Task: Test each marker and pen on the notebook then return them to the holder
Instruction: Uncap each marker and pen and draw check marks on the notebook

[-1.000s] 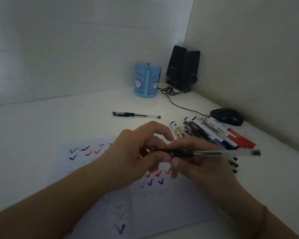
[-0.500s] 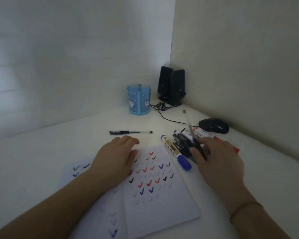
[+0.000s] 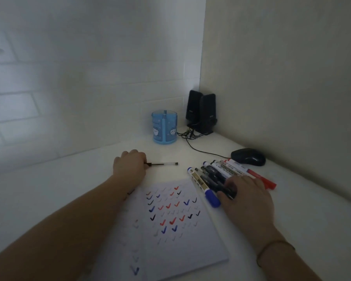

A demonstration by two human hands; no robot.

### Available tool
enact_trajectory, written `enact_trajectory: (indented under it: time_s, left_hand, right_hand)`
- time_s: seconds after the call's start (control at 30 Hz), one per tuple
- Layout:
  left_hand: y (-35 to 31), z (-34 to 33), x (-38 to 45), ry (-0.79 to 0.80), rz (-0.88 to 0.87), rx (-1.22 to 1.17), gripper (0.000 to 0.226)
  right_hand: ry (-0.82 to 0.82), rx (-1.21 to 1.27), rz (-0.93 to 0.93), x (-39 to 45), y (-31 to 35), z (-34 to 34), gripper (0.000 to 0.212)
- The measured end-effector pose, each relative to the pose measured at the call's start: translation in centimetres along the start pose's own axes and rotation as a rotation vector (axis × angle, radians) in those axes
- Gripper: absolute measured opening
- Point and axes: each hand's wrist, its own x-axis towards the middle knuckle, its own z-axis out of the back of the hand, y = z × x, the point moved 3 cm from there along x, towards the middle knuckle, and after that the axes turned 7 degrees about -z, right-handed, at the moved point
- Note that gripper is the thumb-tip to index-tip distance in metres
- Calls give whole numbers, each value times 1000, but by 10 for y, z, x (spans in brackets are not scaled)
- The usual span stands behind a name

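Left to right. Our left hand (image 3: 130, 165) sits on the desk (image 3: 49, 191) beyond the notebook's far edge, fingers curled over the cap end of a lone black gel pen (image 3: 164, 164); grip looks closed on it, but the fingertips are hidden, so we can't tell how firm. The pen lies flat, clear barrel pointing right, well apart from the rest.

The notebook (image 3: 201, 244) lies open in front of us, right page covered in rows of red, blue and black ticks, some faint grey ones between. Left page is mostly under our left forearm.

The blue holder (image 3: 164, 127) stands upright at the back, just left of the speakers (image 3: 201, 112), with a centre divider and small white figures printed on it. Contents can't be made out.

Right of the notebook: a pile of markers and pens (image 3: 217, 173) lying side by side, touching. The blue-capped marker (image 3: 205, 187) is nearest the page edge, red-capped markers (image 3: 259, 177) on the far side, dark pens between. Our right hand (image 3: 245, 197) rests on the near end of the pile, fingers curled around the dark pens; which pen it holds, we can't tell.

A black mouse (image 3: 248, 156) sits beyond the pile, near the right wall, and its cable (image 3: 203, 151) runs along the desk toward the speakers.

Walls close the back and right. Open desk lies left of the left arm and between the lone pen and the holder.
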Motion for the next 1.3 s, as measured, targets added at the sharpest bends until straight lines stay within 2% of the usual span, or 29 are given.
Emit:
enact_trajectory:
  time_s: [0.1,0.2,0.27,0.3,0.4,0.47,0.53,0.77,1.0,1.07,1.13,1.2,1.27,1.3]
  left_hand:
    - [-4,17,-6,-66,23,-123,12]
    - [-34,46,-34,-76,-48,-505,9]
    - [-62,60,-70,-63,-219,-593,8]
    - [-75,63,-89,-71,-332,-578,10]
    - [-93,60,-126,-62,-662,-503,18]
    - [-91,56,-132,-16,-799,-464,22]
    - [-89,60,-135,-6,-865,-465,17]
    - [-85,67,-137,18,-896,-555,6]
    - [-81,68,-134,63,-887,-618,8]
    - [-78,65,-133,62,-881,-621,14]
    - [-73,62,-130,29,-829,-569,31]
    - [-66,62,-127,-3,-736,-535,46]
    - [-59,63,-124,28,-635,-631,36]
    - [-56,63,-121,40,-588,-725,26]
  right_hand:
    - [12,9,21,1,0,-2,29]
    - [-93,53,79,2,4,2,32]
    - [-124,236,182,-2,13,6,47]
    - [-84,359,253,-6,18,7,51]
    - [132,724,460,-23,34,8,41]
    - [190,805,540,-33,39,8,41]
    - [175,766,573,-39,42,6,40]
    - [327,845,590,-47,45,0,41]
    - [333,832,618,-51,46,4,47]
    - [321,844,626,-52,47,5,53]
    - [295,890,610,-52,47,6,58]
    - [268,1021,535,-48,45,8,43]
    - [319,1270,426,-42,41,12,15]
    - [364,1366,368,-38,39,13,16]
